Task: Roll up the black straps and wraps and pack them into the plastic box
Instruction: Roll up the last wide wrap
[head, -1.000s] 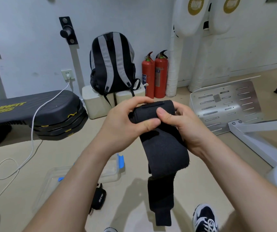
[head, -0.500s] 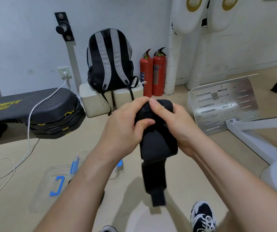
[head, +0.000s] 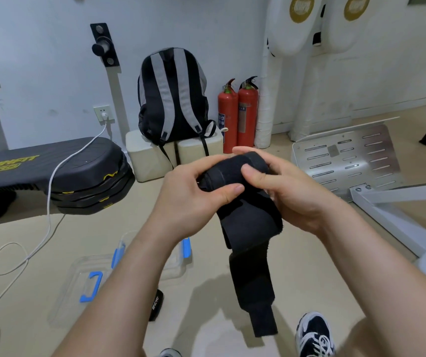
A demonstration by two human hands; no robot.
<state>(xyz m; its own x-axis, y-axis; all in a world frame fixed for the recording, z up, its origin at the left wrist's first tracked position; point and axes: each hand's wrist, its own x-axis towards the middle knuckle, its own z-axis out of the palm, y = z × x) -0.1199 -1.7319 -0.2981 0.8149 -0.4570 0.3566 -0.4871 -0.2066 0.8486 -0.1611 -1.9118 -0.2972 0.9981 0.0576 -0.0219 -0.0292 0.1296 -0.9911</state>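
Observation:
A black wrap (head: 250, 217) is held in mid-air in front of me, its top rolled into a thick bundle and its loose tail hanging down toward the floor. My left hand (head: 193, 197) grips the left end of the roll, thumb across the front. My right hand (head: 286, 191) grips the right end, thumb pressed on top of the roll. The clear plastic box (head: 85, 276) with blue latches sits on the floor below my left forearm, partly hidden by it. A second black strap (head: 156, 305) with white lettering lies on the floor beside the box.
A black bench pad (head: 52, 171) with a white cable (head: 49, 202) stands at left. A backpack (head: 170, 96) on white blocks and two red fire extinguishers (head: 239, 114) line the wall. A metal footplate (head: 346, 161) and white frame occupy the right. My shoe (head: 315, 333) is below.
The roll has been turned further and grown thicker. The hanging tail is shorter than a second ago. My view has shifted slightly, with the box showing more to the left.

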